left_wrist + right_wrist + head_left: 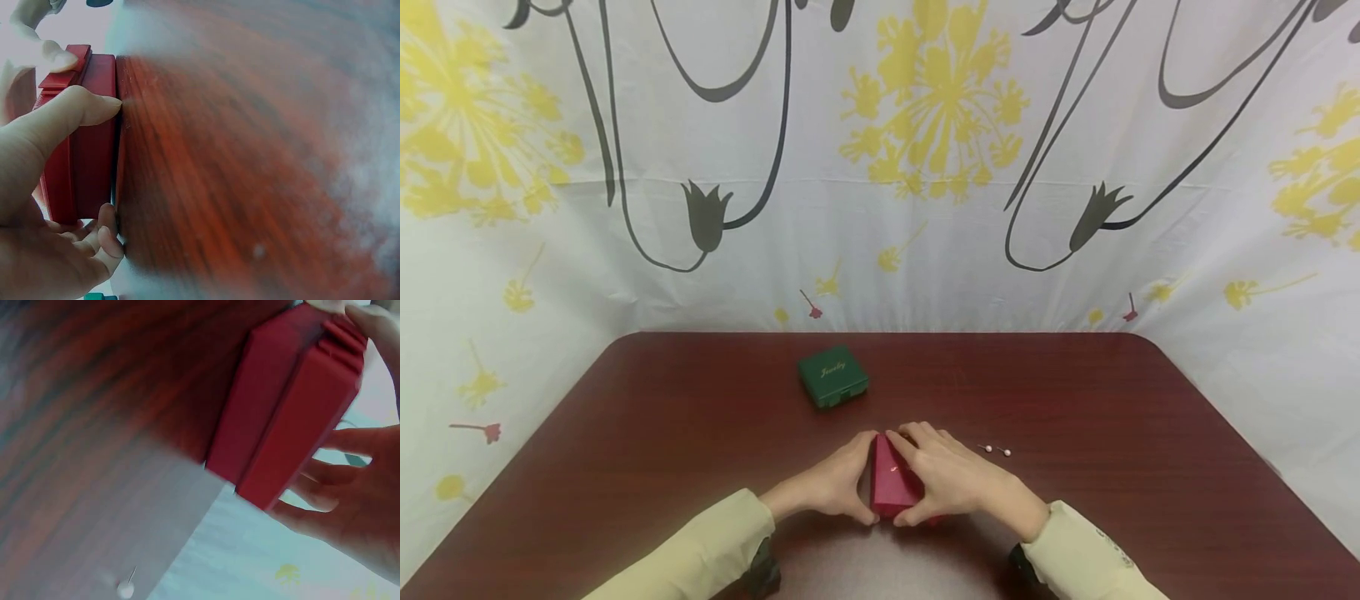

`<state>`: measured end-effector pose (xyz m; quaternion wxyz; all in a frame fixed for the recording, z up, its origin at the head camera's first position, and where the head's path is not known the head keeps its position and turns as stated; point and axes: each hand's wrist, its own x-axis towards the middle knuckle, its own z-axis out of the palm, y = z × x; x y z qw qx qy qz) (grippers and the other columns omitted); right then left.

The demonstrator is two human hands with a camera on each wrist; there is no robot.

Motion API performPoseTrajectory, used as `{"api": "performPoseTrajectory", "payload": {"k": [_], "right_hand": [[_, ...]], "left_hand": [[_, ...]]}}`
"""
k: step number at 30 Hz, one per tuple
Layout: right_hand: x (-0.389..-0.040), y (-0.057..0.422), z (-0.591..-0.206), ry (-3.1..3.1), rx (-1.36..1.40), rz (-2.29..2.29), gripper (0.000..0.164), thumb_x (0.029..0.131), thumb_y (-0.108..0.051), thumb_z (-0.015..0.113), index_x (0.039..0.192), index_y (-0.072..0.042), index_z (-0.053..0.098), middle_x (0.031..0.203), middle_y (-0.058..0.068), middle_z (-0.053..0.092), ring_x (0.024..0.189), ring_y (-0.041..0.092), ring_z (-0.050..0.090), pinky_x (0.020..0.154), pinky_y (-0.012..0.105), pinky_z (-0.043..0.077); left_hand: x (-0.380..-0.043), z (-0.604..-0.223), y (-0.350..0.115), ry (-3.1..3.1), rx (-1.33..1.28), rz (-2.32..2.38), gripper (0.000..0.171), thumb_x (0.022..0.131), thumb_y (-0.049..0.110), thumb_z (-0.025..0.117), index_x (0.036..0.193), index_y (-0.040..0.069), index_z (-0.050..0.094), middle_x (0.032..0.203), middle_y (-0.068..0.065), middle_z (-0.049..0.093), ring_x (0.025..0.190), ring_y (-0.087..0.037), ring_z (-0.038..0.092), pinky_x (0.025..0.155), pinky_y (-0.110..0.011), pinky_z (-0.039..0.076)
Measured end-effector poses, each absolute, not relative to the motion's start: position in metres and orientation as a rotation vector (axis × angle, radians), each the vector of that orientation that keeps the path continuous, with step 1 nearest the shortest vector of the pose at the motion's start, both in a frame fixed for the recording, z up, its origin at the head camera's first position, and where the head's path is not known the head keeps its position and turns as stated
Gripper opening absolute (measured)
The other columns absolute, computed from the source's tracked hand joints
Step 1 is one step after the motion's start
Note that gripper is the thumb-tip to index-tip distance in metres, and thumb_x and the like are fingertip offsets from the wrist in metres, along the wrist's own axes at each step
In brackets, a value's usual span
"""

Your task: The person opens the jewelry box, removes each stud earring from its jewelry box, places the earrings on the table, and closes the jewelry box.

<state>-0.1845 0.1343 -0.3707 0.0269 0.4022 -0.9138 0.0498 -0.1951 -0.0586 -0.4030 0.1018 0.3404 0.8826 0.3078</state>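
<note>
Here, the left hand (pixel 837 482) and right hand (pixel 953 477) are gripping the red box (pixel 891 482) at the near middle of the surface (pixel 647 433), thumbs and fingers pinching its near and far ends, where light, even pressure is probably serving best

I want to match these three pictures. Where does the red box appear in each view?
Head: red box below centre, between the left hand and right hand.
Left wrist: red box at left, partly hidden by the left hand.
Right wrist: red box at upper right.
Shared landmark: the reddish-brown table.
</note>
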Motion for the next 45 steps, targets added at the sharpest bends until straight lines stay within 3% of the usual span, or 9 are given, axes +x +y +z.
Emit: {"api": "performPoseTrajectory", "payload": {"k": [6,16,28,37,45], "right_hand": [[-0.182,0.15,-0.371,-2.875,1.196,0.147,0.098,0.056,-0.055,0.074,0.128,0.003,0.042,0.115,0.01,0.046,0.102,0.02,0.044,0.082,0.038,0.045],[-0.182,0.157,-0.374,-2.846,1.222,0.183,0.087,0.06,-0.046,0.074,0.125,0.005,0.044,0.114,0.012,0.046,0.104,0.029,0.05,0.08,0.039,0.048],[-0.184,0.159,-0.371,-2.863,1.224,0.208,0.086,0.06,-0.047,0.073,0.124,0.002,0.046,0.112,0.007,0.047,0.097,0.016,0.047,0.078,0.031,0.048],[-0.184,0.161,-0.369,-2.829,1.238,0.236,0.085,0.059,-0.045,0.074,0.123,0.004,0.046,0.111,0.006,0.046,0.097,0.016,0.046,0.078,0.03,0.047],[-0.187,0.161,-0.368,-2.766,1.254,0.246,0.086,0.058,-0.047,0.075,0.122,0.004,0.048,0.112,0.008,0.048,0.098,0.016,0.047,0.081,0.03,0.046]], "left_hand": [[-0.195,-0.403,-0.059,2.597,0.969,0.935,0.087,0.057,0.019,0.083,0.124,0.001,0.03,0.114,-0.004,0.04,0.107,-0.018,0.042,0.094,-0.033,0.037],[-0.195,-0.403,-0.06,2.581,0.969,0.957,0.087,0.056,0.018,0.083,0.123,0.0,0.029,0.113,-0.005,0.04,0.108,-0.019,0.042,0.094,-0.034,0.037],[-0.195,-0.404,-0.059,2.584,1.003,0.965,0.086,0.057,0.016,0.082,0.122,-0.002,0.029,0.113,-0.007,0.04,0.108,-0.02,0.042,0.094,-0.034,0.037],[-0.195,-0.404,-0.057,2.596,0.981,0.956,0.089,0.054,0.015,0.083,0.123,0.001,0.029,0.114,-0.005,0.04,0.11,-0.02,0.042,0.095,-0.033,0.036],[-0.196,-0.405,-0.057,2.612,0.982,0.965,0.1,0.053,0.012,0.083,0.13,-0.004,0.022,0.122,-0.012,0.038,0.117,-0.025,0.038,0.098,-0.038,0.033]]}}
